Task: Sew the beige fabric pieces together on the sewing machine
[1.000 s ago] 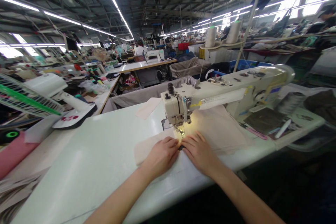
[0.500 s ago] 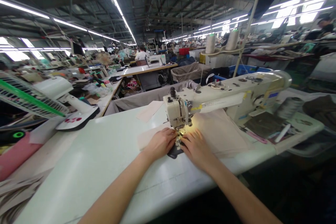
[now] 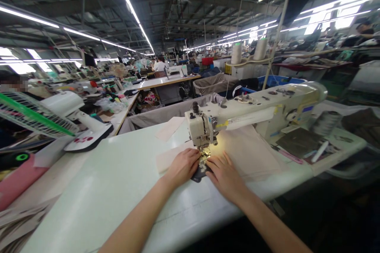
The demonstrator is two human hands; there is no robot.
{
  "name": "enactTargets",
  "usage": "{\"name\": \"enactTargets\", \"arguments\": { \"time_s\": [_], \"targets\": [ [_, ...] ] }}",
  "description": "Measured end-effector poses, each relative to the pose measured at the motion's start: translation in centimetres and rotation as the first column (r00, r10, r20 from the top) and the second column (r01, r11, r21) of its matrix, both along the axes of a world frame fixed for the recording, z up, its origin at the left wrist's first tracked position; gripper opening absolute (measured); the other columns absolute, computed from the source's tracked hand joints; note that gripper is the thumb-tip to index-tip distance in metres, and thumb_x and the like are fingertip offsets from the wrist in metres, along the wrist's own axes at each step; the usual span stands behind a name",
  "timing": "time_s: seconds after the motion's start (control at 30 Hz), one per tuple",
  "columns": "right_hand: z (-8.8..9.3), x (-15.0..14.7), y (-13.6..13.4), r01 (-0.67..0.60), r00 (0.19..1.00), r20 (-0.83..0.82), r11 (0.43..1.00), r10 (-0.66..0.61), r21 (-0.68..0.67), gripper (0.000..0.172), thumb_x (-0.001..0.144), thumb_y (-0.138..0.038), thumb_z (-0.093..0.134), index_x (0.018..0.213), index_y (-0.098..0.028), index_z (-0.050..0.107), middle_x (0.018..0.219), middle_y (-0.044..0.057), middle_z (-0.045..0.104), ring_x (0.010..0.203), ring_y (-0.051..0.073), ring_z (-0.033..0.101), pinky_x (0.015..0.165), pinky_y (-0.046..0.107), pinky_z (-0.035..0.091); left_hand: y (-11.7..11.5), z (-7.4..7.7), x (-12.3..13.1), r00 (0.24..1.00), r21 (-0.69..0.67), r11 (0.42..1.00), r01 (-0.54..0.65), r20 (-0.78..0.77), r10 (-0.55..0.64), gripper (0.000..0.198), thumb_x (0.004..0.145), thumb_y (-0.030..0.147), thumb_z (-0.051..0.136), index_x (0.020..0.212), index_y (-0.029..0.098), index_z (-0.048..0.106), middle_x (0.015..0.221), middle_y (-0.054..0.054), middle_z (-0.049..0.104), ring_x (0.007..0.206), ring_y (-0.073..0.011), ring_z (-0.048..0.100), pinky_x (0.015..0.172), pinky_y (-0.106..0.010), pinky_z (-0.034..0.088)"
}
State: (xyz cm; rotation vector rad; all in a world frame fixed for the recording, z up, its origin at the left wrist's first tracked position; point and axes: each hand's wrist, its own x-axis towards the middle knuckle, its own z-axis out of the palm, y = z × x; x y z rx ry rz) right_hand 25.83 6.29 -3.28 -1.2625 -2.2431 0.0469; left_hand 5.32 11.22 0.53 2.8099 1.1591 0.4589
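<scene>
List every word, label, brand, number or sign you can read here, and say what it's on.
Nothing can be read clearly.
Long cream-white metal sewing machine in front: any characters on its small blue rectangular panel are too blurred to read.
Distant white sewing machine: any brand marking is too small and blurred to read.

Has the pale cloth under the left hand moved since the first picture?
Yes: judged against the sewing machine, the pale cloth has moved forward, uncovering more of the dark plate.
</scene>
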Motion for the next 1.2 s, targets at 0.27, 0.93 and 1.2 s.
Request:
{"name": "enactTargets", "arguments": {
  "time_s": [0.27, 0.93, 1.2],
  "targets": [
    [0.0, 0.0, -0.1, -0.004, 1.000, -0.030, 1.000, 0.004, -0.010, 0.023, 0.098, -0.021, 0.053, 0.119, -0.020, 0.062, 0.118, 0.009, 0.066, 0.115, 0.024, 0.058, 0.116, 0.058, 0.027, 0.1, -0.1, 0.0, 1.000, -0.002, 1.000, -0.009, 0.000, 0.009, 0.032, 0.102, 0.025, 0.041, 0.121, 0.018, 0.064, 0.119, -0.010, 0.066, 0.112, -0.0221, 0.059, 0.100, -0.039, 0.050],
    [-0.8, 2.8, -1.5, -0.003, 0.888, -0.458, 0.998, 0.030, 0.059, 0.033, 0.094, -0.009, 0.041, 0.110, -0.021, 0.068, 0.110, 0.010, 0.067, 0.106, 0.022, 0.061, 0.094, 0.041, 0.051, -4.7, 2.2, -3.0, 0.658, -0.003, 0.781, -0.624, -0.540, 0.525, 0.033, 0.102, 0.023, 0.032, 0.108, 0.007, 0.060, 0.101, -0.017, 0.061, 0.091, -0.0307, 0.070, 0.073, -0.039, 0.056],
    [1.2, 2.4, -2.4, 0.005, 0.932, -0.354, 0.976, -0.083, -0.216, 0.024, 0.093, -0.022, 0.049, 0.110, -0.019, 0.066, 0.098, 0.009, 0.069, 0.090, 0.023, 0.062, 0.086, 0.040, 0.049, -5.6, 2.7, -3.2, 0.630, -0.002, 0.763, -0.646, -0.565, 0.532, 0.032, 0.104, 0.026, 0.031, 0.109, 0.009, 0.058, 0.102, -0.015, 0.061, 0.093, -0.0280, 0.069, 0.076, -0.037, 0.055]
  ]
}}
